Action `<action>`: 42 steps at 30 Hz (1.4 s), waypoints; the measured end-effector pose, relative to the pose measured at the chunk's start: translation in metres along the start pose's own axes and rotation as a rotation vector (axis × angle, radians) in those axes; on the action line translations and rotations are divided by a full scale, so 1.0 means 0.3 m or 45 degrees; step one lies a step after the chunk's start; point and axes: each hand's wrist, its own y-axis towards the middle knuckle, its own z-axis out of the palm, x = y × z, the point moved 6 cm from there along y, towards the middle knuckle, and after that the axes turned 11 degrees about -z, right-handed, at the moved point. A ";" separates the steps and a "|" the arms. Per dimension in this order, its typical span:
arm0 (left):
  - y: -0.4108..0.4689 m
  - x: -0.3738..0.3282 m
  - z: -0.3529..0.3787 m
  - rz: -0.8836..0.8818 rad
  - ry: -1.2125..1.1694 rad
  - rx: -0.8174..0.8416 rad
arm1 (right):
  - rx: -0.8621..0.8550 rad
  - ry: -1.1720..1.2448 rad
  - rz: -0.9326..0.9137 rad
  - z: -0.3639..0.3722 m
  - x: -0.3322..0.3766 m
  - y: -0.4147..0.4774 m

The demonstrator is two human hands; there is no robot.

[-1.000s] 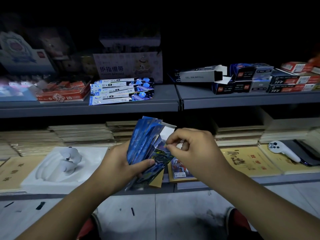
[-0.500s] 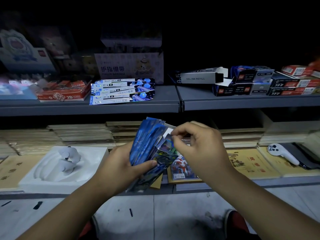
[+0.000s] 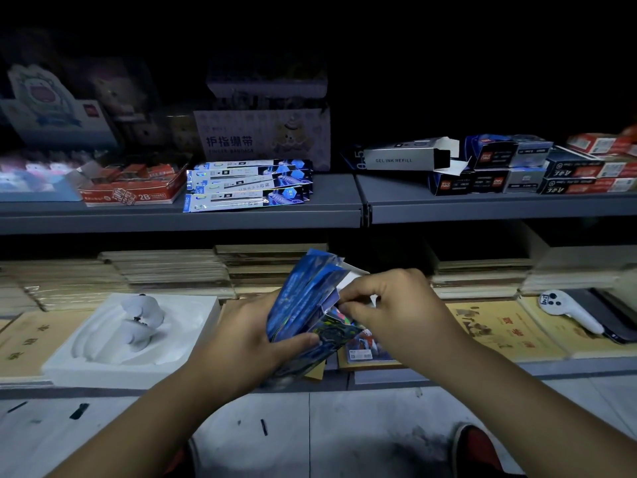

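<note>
- Blue packets (image 3: pixel 305 298) fanned upright in left hand (image 3: pixel 238 343), thumb clamped across their lower end.
- Right hand (image 3: pixel 396 305) just right of them, fingertips pinching one packet's edge.
- Long axis near-vertical; matching stack (image 3: pixel 248 188) on upper shelf (image 3: pixel 327 208) beyond.

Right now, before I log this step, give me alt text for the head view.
The left hand grips a fanned bundle of blue packets at the centre, and the right hand pinches one packet in it. More blue packs lie stacked on the grey upper shelf; a white foam tray sits lower left.
</note>
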 end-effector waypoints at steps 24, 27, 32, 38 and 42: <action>0.001 0.011 0.024 -0.296 -0.386 0.149 | -0.421 0.302 -0.367 -0.041 0.069 -0.014; 0.000 0.010 0.024 -0.304 -0.415 0.151 | -0.392 0.274 -0.379 -0.048 0.081 -0.013; -0.012 -0.007 0.043 -0.273 -0.405 0.224 | -0.339 0.258 -0.333 -0.043 0.071 -0.005; -0.005 0.005 0.046 -0.278 -0.438 0.229 | -0.562 0.482 -0.292 -0.091 0.062 0.007; -0.004 0.009 0.053 -0.286 -0.376 0.231 | -0.716 0.629 -0.210 -0.164 0.024 0.016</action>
